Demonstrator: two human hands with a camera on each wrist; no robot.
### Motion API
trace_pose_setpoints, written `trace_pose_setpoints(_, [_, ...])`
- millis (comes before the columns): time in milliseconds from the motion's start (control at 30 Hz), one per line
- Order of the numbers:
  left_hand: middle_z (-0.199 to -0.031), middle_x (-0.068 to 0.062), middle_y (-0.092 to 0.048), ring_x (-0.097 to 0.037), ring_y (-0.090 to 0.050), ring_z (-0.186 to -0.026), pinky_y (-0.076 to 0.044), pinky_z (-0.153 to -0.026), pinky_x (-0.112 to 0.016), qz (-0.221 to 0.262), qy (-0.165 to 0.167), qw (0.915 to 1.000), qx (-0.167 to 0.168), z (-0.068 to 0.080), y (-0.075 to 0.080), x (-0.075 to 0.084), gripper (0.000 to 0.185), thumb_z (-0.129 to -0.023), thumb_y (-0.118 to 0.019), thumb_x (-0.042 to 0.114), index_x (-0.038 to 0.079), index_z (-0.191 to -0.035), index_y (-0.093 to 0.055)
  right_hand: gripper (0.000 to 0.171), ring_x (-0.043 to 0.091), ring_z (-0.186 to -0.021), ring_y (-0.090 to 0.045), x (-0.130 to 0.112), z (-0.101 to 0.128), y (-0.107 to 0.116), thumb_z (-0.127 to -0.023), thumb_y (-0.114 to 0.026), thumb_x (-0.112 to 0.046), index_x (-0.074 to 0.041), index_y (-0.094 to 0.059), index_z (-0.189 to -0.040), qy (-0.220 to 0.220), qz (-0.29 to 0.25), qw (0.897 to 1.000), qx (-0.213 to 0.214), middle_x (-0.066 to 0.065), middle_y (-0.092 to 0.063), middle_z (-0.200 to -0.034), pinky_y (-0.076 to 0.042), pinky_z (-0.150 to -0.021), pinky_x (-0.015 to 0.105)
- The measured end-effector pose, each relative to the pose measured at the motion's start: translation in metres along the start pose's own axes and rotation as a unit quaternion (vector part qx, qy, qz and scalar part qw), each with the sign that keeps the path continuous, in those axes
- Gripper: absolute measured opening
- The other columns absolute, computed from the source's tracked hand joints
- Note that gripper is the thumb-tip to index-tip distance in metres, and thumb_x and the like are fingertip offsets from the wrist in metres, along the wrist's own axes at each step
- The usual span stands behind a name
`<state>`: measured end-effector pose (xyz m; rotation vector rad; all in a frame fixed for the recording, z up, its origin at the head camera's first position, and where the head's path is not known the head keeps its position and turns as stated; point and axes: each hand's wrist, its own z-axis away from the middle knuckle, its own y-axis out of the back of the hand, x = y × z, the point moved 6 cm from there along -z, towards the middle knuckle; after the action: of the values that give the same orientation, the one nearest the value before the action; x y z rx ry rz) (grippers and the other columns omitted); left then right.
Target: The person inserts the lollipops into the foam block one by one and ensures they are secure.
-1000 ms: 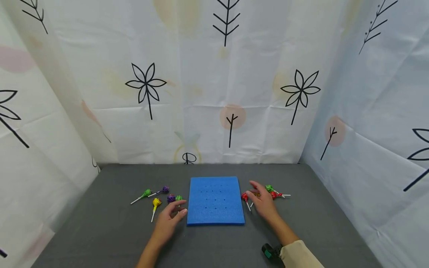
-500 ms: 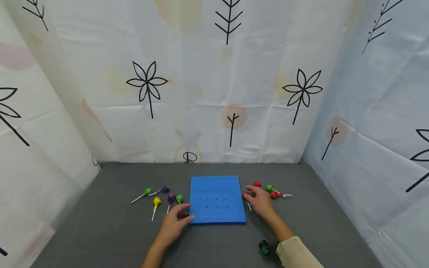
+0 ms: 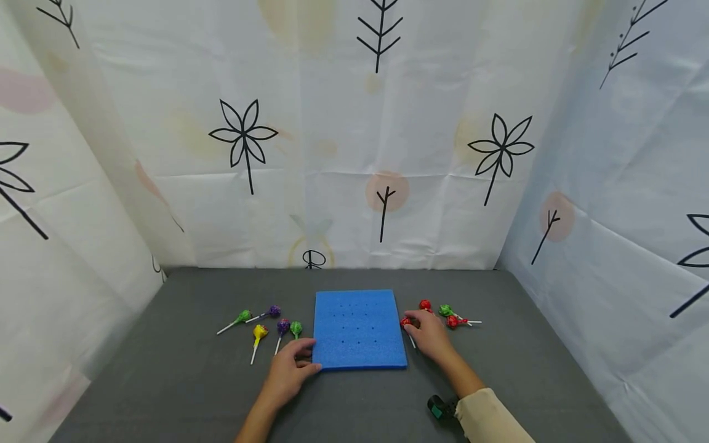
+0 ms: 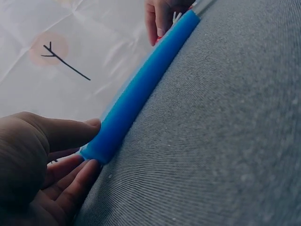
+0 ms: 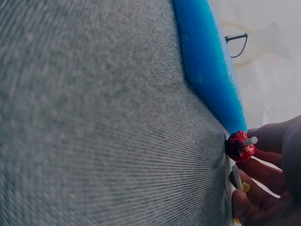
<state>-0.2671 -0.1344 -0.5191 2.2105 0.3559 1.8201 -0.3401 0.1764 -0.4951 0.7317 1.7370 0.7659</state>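
A blue foam board (image 3: 359, 332) with rows of small holes lies on the grey cloth. My left hand (image 3: 288, 372) grips its near left corner, thumb on one side and fingers on the other in the left wrist view. Beside the board's right edge, my right hand (image 3: 433, 338) holds its fingers around the head of a red lollipop (image 5: 239, 147); its white stick points toward me. A yellow lollipop (image 5: 246, 187) shows partly among the right fingers, its rest hidden. Just beyond that hand lie another red lollipop (image 3: 424, 304), a green lollipop (image 3: 445, 311) and a further red lollipop (image 3: 452, 322).
Left of the board lie several lollipops, among them a yellow one (image 3: 260, 332), a green one (image 3: 242, 316) and a purple one (image 3: 283, 326). A black device (image 3: 437, 407) sits at the right wrist. A patterned white curtain (image 3: 332, 123) encloses the table.
My left hand has shifted right and taken hold of the board's corner. The right fingers have closed in around the red lollipop; the yellow one there has gone from the head view.
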Motion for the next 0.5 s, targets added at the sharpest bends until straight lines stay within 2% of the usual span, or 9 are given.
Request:
trace_pose_setpoints(267, [-0.11, -0.019, -0.061, -0.029, -0.064, -0.091, -0.055, -0.071, -0.025, -0.014, -0.005, 0.9999, -0.006, -0.0013, -0.0016, -0.0009, 0.049, -0.072, -0.08, -0.009, -0.006, -0.118, -0.063, 0.027, 0.036, -0.108, -0.059, 0.0002, -0.0016, -0.0025, -0.089, -0.069, -0.007, 0.001, -0.068, -0.115, 0.009, 0.005, 1.0, -0.006, 0.018, -0.066, -0.113, -0.044, -0.092, 0.053])
trace_pose_setpoints(500, [-0.115, -0.021, -0.061, -0.026, -0.066, -0.086, -0.055, -0.07, -0.024, -0.012, 0.002, 0.9999, -0.011, -0.0004, -0.0007, -0.0027, 0.05, -0.074, -0.078, -0.01, -0.006, -0.121, -0.062, 0.025, 0.036, -0.109, -0.059, -0.0023, -0.0018, -0.0029, -0.09, -0.067, -0.006, 0.002, -0.068, -0.114, 0.016, 0.016, 1.0, -0.009, 0.018, -0.066, -0.112, -0.045, -0.093, 0.053])
